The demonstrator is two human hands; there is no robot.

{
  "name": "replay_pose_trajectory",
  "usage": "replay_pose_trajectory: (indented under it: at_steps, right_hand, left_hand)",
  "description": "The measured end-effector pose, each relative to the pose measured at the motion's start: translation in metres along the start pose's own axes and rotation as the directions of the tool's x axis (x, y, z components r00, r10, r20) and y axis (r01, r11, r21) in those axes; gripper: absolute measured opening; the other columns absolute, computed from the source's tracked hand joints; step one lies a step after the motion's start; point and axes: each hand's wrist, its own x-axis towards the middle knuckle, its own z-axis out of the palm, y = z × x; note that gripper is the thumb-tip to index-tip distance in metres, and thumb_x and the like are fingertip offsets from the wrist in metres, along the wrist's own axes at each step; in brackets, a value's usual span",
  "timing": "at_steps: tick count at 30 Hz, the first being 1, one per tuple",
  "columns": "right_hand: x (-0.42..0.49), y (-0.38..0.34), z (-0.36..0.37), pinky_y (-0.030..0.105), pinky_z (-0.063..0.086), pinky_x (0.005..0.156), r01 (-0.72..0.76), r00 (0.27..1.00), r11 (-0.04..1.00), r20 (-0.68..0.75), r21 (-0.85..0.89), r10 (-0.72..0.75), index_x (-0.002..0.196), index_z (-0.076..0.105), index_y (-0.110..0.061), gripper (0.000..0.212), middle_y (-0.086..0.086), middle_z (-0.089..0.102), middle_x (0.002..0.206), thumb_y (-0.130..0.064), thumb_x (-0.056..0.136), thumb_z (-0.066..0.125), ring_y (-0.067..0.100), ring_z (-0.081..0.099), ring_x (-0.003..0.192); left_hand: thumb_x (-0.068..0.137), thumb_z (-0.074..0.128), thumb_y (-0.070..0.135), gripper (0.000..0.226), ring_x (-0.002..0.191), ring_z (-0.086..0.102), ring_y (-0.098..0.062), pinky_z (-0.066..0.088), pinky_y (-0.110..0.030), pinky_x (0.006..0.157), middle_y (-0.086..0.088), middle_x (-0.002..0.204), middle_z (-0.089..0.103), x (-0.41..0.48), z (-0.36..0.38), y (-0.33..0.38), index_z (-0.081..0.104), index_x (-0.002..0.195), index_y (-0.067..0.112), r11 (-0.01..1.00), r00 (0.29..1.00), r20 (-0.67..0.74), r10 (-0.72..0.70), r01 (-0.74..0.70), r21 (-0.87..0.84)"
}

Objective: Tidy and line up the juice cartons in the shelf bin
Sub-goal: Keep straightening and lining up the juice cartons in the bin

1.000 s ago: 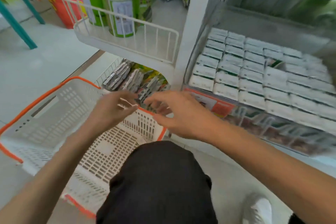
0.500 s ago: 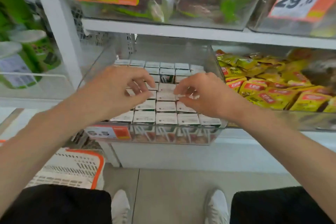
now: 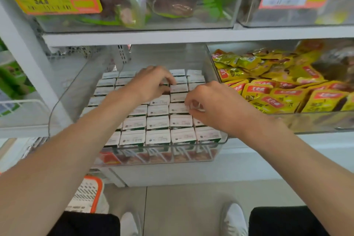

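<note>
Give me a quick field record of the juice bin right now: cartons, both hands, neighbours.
bin: clear plastic, on the middle shelf
juice cartons: upright in rows, white tops up; front rows even, dark gap beside the left hand
left hand: over the back rows, fingers curled down onto a carton; grip unclear
right hand: over the right-side middle rows, fingertips curled on carton tops; grip unclear
yellow packets: heaped in the next bin to the right
basket: orange-rimmed, on the floor at lower left

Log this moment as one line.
left hand: fingers on rear white-topped juice cartons | right hand: pinching one, right column | clear plastic shelf bin: rows mostly aligned
</note>
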Motion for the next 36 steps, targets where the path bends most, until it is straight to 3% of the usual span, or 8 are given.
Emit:
replay_pose_trajectory:
  at_steps: [11,15,19,22,25,28,32,36]
  right_hand:
    - [0.008,0.003,0.001,0.044,0.058,0.086,-0.012,0.998,1.000,-0.059,0.012,0.013,0.120,0.074,-0.026,0.023,0.002,0.075,0.110,-0.027,0.100,0.062,0.029,0.068,0.099]
    - [0.014,0.006,0.003,0.045,0.057,0.090,-0.050,0.994,0.998,-0.095,0.028,0.052,0.124,0.073,-0.023,0.026,0.004,0.075,0.113,-0.024,0.100,0.063,0.030,0.069,0.103]
    - [0.024,0.010,0.008,0.047,0.056,0.089,-0.066,0.986,0.998,-0.154,0.021,0.068,0.125,0.070,-0.015,0.027,0.008,0.071,0.115,-0.021,0.099,0.064,0.035,0.067,0.105]
    - [0.031,0.013,0.008,0.046,0.055,0.091,-0.071,0.970,0.993,-0.224,0.096,0.091,0.136,0.063,-0.013,0.041,0.011,0.067,0.124,-0.023,0.098,0.071,0.036,0.066,0.111]
    - [0.035,0.013,0.007,0.043,0.053,0.091,-0.057,0.966,0.983,-0.239,0.174,0.099,0.148,0.053,-0.014,0.056,0.012,0.067,0.131,-0.031,0.098,0.074,0.037,0.065,0.117]
    - [0.036,0.012,0.005,0.042,0.055,0.088,-0.036,0.963,0.970,-0.251,0.239,0.097,0.141,0.058,-0.019,0.048,0.007,0.073,0.124,-0.030,0.098,0.075,0.031,0.068,0.114]
    - [0.031,0.007,0.000,0.041,0.055,0.090,0.018,0.964,0.946,-0.258,0.325,0.070,0.131,0.062,-0.019,0.038,0.001,0.075,0.121,-0.026,0.097,0.076,0.021,0.069,0.115]
    - [0.023,-0.006,-0.001,0.027,0.054,0.088,0.090,0.960,0.916,-0.277,0.391,0.024,0.130,0.063,-0.019,0.035,-0.009,0.074,0.113,-0.028,0.099,0.074,0.007,0.067,0.105]
  left_hand:
    - [0.090,0.081,0.023,0.030,0.079,0.049,0.001,0.037,-0.019,0.067,0.019,0.092,0.051,0.010,-0.004,-0.006,0.073,0.119,0.028,0.998,0.994,0.100,0.039,-0.043,0.041]
    - [0.096,0.075,0.025,0.029,0.084,0.049,0.003,0.040,-0.022,0.079,0.011,0.103,0.052,0.013,-0.009,-0.008,0.067,0.124,0.024,0.999,0.977,0.206,0.045,-0.045,-0.006]
    - [0.096,0.074,0.032,0.037,0.097,0.054,-0.009,0.048,-0.024,0.088,0.007,0.109,0.053,0.017,-0.020,-0.010,0.062,0.129,0.021,0.994,0.971,0.232,0.055,-0.030,-0.108]
    - [0.096,0.073,0.032,0.035,0.108,0.059,-0.007,0.047,-0.014,0.081,0.007,0.113,0.056,0.017,-0.033,-0.007,0.059,0.127,0.021,0.979,0.980,0.189,0.066,-0.027,-0.203]
    - [0.097,0.072,0.018,0.026,0.097,0.067,0.007,0.051,-0.011,0.086,0.006,0.113,0.068,0.002,-0.043,0.002,0.057,0.117,0.023,0.896,0.982,0.178,0.070,0.017,-0.444]
    - [0.097,0.070,0.006,0.028,0.105,0.068,0.007,0.050,-0.013,0.098,0.009,0.112,0.070,-0.026,-0.037,0.009,0.056,0.115,0.021,0.827,0.995,0.081,0.050,0.004,-0.562]
    - [0.094,0.073,0.009,0.038,0.122,0.063,0.000,0.048,-0.026,0.112,0.009,0.126,0.066,-0.063,-0.029,0.018,0.056,0.125,0.023,0.777,0.994,-0.070,-0.079,0.017,-0.630]
    - [0.090,0.079,0.020,0.063,0.130,0.058,-0.001,0.043,-0.033,0.118,0.014,0.138,0.063,-0.089,-0.033,0.026,0.050,0.145,0.027,0.806,0.987,-0.047,-0.152,0.096,-0.584]
